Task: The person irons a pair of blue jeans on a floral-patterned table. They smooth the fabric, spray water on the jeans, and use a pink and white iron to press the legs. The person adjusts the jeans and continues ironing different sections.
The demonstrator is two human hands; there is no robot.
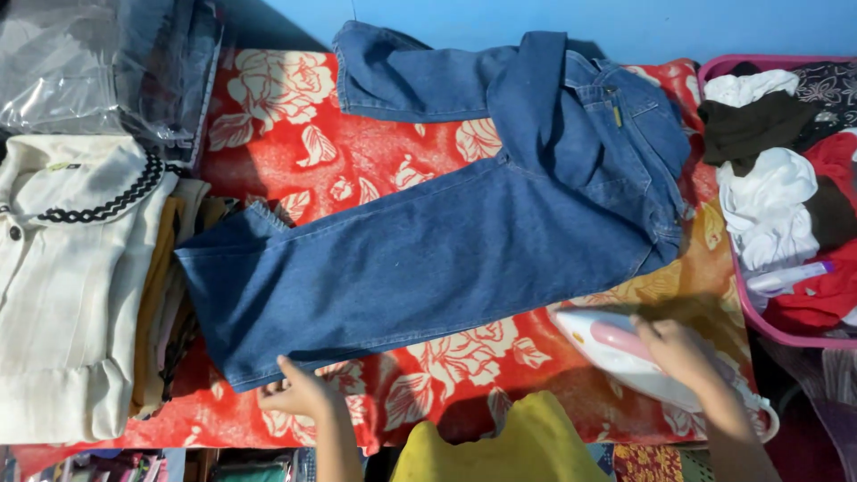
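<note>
Red floral cloth (303,152) over my worktop, jeans (446,241) spread across its middle, folded stack (71,277) left, pink basket (759,312) of clothes right, my left hand (299,393) flat on the leg hem, fingers spread, my right hand (683,353) closed round the iron (616,348) near the waistband.

Bright, even light is falling from above, casting soft shadows under the jeans (446,241) and beside the iron (625,353). Glare is showing on plastic wrapping (62,67) at the upper left; edges are blurring slightly.
</note>
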